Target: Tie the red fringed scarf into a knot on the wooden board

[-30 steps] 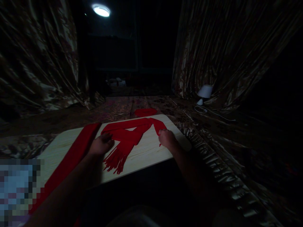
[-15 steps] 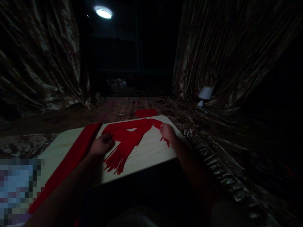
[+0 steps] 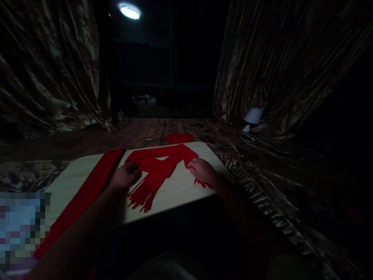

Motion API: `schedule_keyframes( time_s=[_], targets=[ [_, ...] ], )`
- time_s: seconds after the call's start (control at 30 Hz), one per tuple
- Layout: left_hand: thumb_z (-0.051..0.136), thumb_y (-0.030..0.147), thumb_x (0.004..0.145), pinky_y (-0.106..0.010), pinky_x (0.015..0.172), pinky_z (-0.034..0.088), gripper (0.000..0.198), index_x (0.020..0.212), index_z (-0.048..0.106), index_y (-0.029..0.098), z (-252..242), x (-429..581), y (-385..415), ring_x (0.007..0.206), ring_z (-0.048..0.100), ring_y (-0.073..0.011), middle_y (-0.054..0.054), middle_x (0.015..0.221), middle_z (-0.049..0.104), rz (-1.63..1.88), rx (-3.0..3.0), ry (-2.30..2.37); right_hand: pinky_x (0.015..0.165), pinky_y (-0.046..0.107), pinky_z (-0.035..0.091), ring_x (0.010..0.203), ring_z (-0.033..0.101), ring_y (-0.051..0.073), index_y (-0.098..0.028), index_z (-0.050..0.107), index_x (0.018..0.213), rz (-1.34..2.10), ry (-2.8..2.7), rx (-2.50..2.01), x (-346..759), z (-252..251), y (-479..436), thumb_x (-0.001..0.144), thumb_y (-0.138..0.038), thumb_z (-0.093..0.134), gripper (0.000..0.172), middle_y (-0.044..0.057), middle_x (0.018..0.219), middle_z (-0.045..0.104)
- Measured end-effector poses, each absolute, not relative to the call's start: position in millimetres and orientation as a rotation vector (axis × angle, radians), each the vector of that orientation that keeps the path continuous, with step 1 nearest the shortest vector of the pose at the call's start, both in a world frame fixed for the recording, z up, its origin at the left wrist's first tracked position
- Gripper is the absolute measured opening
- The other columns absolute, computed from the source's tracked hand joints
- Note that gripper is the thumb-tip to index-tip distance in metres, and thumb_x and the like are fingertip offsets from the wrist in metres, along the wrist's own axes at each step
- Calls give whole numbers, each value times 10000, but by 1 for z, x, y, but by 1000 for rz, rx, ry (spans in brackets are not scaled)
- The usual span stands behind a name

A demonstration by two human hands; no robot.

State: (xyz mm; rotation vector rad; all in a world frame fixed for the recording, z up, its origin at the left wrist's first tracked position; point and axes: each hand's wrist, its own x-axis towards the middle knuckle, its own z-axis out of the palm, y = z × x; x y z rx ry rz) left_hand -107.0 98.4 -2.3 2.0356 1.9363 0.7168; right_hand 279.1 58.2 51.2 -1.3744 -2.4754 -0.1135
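Note:
A red fringed scarf (image 3: 154, 166) lies folded in crossing bands on a pale wooden tabletop (image 3: 177, 190). One fringed end fans toward the near edge. My left hand (image 3: 126, 175) is closed at the scarf's left fold, fingertips on the cloth. My right hand (image 3: 202, 171) is closed on the other end band at the right, and its fringe shows below the hand. Left of my left hand, a long red strip of cloth (image 3: 90, 184) runs diagonally across the tabletop; whether it joins the scarf cannot be seen.
Beyond the table's far edge lies a red round item (image 3: 180, 138) on the patterned carpet (image 3: 148, 132). A white lamp (image 3: 253, 116) with a cord stands at the right, near long curtains (image 3: 247, 70). A blurred patch (image 3: 20, 225) covers the lower left. The room is dark.
My right hand has moved a little left and down with the scarf's end, which now folds flatter and wider near the far right. My left hand stays nearly in place.

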Motion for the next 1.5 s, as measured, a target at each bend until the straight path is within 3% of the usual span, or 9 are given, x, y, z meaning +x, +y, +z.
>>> schedule_keyframes(
  time_s=[0.37,0.57,0.77,0.9,1.03,1.1,1.17,1.3,1.5],
  targets=[
    [605,448,825,-341,1090,455,522,1265,683,177,-5,-110,102,1249,604,-279,-93,1381,624,701,2052,1960,811,240,426,939,655,171,-201,719,1095,163,-2514,-1426,275,46,49,872,-235,605,253,68,1052,730],
    [598,445,835,-372,1114,425,540,1300,653,175,-11,-113,105,1279,577,-281,-108,1410,598,710,2052,1936,721,255,400,786,634,163,-165,748,874,147,-2362,-1600,292,53,59,964,-336,478,332,80,883,746],
    [616,421,825,-378,1104,441,489,1244,681,177,-6,-110,101,1257,595,-290,-113,1385,616,745,2056,1915,961,296,424,1103,630,212,-154,718,1157,28,-2262,-1618,306,40,67,929,-271,531,318,131,1197,706],
    [641,370,808,-404,1098,446,456,1211,693,163,-4,-108,100,1251,597,-311,-121,1364,631,768,2038,1917,1141,416,312,1403,422,284,-160,509,1459,164,-2410,-1554,302,29,57,914,-459,579,625,170,1537,438],
    [641,360,804,-393,1116,429,454,1215,696,176,-1,-106,99,1259,592,-298,-111,1375,625,766,2021,1925,1178,561,192,1504,219,347,-218,358,1550,314,-2471,-1672,301,24,53,897,-599,554,780,144,1631,257],
    [634,371,808,-392,1122,425,456,1220,695,187,1,-106,98,1263,589,-295,-97,1390,616,744,2024,1934,1180,517,218,1492,263,324,-203,404,1527,315,-2455,-1640,304,24,57,902,-557,571,738,148,1612,307],
    [621,384,822,-402,1128,419,457,1225,693,181,2,-105,96,1274,581,-300,-100,1402,606,724,2041,1942,1147,414,301,1409,421,266,-168,558,1413,260,-2398,-1571,307,26,63,932,-421,558,544,152,1507,485],
    [582,391,857,-404,1130,417,461,1240,685,156,4,-104,95,1288,570,-299,-121,1405,600,715,2059,1940,907,279,454,1015,666,186,-165,740,1031,134,-2163,-1663,312,33,67,915,-257,532,256,99,1070,748],
    [619,393,820,-415,1124,422,464,1222,697,176,1,-105,98,1274,579,-317,-110,1381,621,730,2040,1937,665,289,444,852,689,251,-149,734,968,189,-2135,-2093,309,42,60,767,-635,674,529,157,953,746]
  ],
)
